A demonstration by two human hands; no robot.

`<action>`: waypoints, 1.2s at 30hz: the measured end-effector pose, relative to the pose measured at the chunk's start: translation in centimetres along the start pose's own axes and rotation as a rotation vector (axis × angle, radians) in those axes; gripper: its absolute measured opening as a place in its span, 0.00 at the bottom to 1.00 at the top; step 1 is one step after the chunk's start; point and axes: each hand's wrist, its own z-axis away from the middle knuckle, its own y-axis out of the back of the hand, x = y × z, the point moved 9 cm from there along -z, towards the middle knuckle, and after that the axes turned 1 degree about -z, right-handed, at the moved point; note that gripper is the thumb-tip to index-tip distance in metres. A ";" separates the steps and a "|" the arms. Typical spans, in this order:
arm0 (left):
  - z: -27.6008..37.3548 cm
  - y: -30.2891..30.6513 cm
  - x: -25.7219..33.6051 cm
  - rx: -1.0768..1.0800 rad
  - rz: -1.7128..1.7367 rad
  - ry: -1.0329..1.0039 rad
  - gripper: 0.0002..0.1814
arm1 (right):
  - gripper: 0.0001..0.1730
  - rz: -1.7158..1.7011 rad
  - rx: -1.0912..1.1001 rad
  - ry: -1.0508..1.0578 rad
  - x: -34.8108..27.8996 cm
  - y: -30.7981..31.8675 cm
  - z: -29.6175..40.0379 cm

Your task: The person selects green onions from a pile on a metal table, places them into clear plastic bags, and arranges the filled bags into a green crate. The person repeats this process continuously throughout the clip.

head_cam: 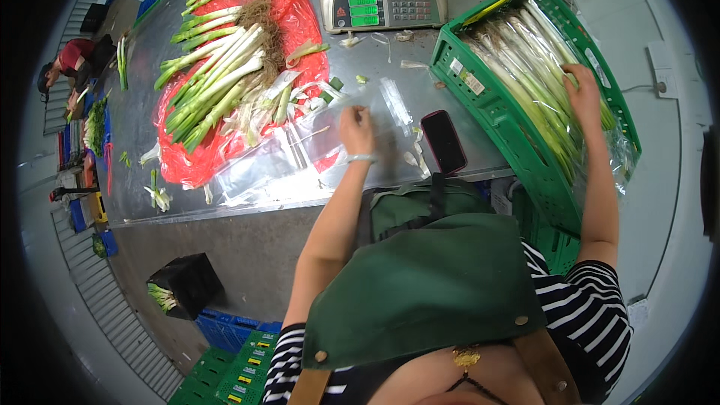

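My right hand [583, 89] reaches into a green plastic crate [489, 107], with its curled fingers touching the leeks [526, 67] in clear plastic bags; whether they grip cannot be told. Over the clear plastic bags [270, 157] lying flat on the steel table [135, 180], my left hand [358, 126] has its fingers curled inward. The picture does not settle whether it pinches any plastic. Left of that hand, a pile of loose leeks [219, 73] with roots on lies on a red plastic sheet [191, 166], among peeled outer leaves [253, 118].
Behind my hands stands a digital scale [385, 8] with a lit display. A phone [444, 140] lies near the table's front edge, beside the crate. On the floor are a black crate [194, 284] holding vegetables and stacked green crates [242, 368]. A person [76, 59] bends at far left.
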 end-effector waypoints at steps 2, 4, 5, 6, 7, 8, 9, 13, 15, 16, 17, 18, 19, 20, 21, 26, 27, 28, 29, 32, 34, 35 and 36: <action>-0.3 -1.7 0.7 0.042 -0.212 -0.081 0.09 | 0.16 -0.180 0.001 0.025 -6.4 -1.6 -0.9; 0.9 -3.3 0.2 0.096 -0.431 -0.207 0.10 | 0.19 -0.421 -0.183 0.017 -13.5 -6.2 -0.5; 0.5 -4.3 -1.2 0.101 -0.366 -0.145 0.10 | 0.21 -0.404 -0.331 0.092 -17.2 -8.5 0.7; 0.0 -4.8 -3.0 0.111 -0.305 -0.087 0.11 | 0.23 -0.512 -0.457 0.247 -21.7 -9.8 1.4; -0.4 -4.6 -4.5 0.120 -0.250 -0.035 0.11 | 0.26 -0.478 -0.537 0.325 -23.7 -12.5 2.9; -0.7 -3.7 -5.1 0.134 -0.132 -0.043 0.08 | 0.28 -0.433 -0.551 0.394 -25.4 -14.6 3.6; -0.6 -2.9 -4.6 0.099 -0.057 -0.060 0.07 | 0.30 -0.420 -0.583 0.301 -26.1 -16.8 3.6; 2.3 3.5 3.6 -0.031 0.154 -0.256 0.05 | 0.26 -0.786 -0.529 -0.353 -25.6 -26.2 3.2; 3.8 6.6 3.7 -0.028 0.217 -0.142 0.06 | 0.20 -0.806 -0.833 -0.240 -31.1 -28.0 4.3; 4.0 7.8 1.7 0.015 0.299 -0.064 0.05 | 0.23 -0.865 -0.776 -0.186 -33.4 -27.0 4.5; 4.2 9.4 -1.3 0.084 0.383 0.097 0.05 | 0.22 -0.888 -0.733 -0.157 -34.4 -27.2 4.6; 4.8 10.9 -4.2 0.148 0.475 0.262 0.04 | 0.22 -0.968 -0.743 -0.202 -34.7 -27.7 4.5; 5.6 12.1 -5.7 0.205 0.582 0.431 0.04 | 0.23 -1.034 -0.753 -0.253 -34.6 -27.9 4.2; 6.0 13.2 -5.3 0.186 0.559 0.405 0.04 | 0.24 -1.029 -0.780 -0.294 -35.3 -28.3 4.7; 6.0 14.3 -4.0 0.169 0.539 0.373 0.05 | 0.24 -1.023 -0.802 -0.331 -36.5 -28.5 5.3; 6.6 15.0 -4.7 0.023 0.603 0.385 0.04 | 0.21 -0.874 -0.928 -0.071 -43.7 -29.3 6.3; 6.1 16.2 -4.8 0.024 0.661 0.439 0.04 | 0.19 -0.927 -0.931 -0.140 -43.8 -30.0 5.8; 5.9 17.3 -5.4 0.026 0.718 0.496 0.04 | 0.18 -0.981 -0.936 -0.211 -43.9 -30.4 5.6; 5.8 18.2 -7.0 0.060 0.781 0.563 0.04 | 0.17 -1.001 -0.911 -0.237 -44.3 -30.6 5.1; 3.3 20.5 -8.2 0.050 0.816 0.585 0.04 | 0.12 -0.992 -0.869 -0.056 -47.3 -30.9 4.4; 1.7 20.5 -9.5 -0.032 0.802 0.578 0.03 | 0.10 -0.767 -1.035 0.523 -53.9 -28.1 4.7; 1.0 20.4 -10.6 -0.086 0.711 0.589 0.05 | 0.10 -0.679 -1.136 0.802 -56.0 -27.8 5.4; 0.3 20.4 -11.1 -0.121 0.687 0.591 0.06 | 0.10 -0.677 -1.181 0.788 -56.6 -28.7 4.0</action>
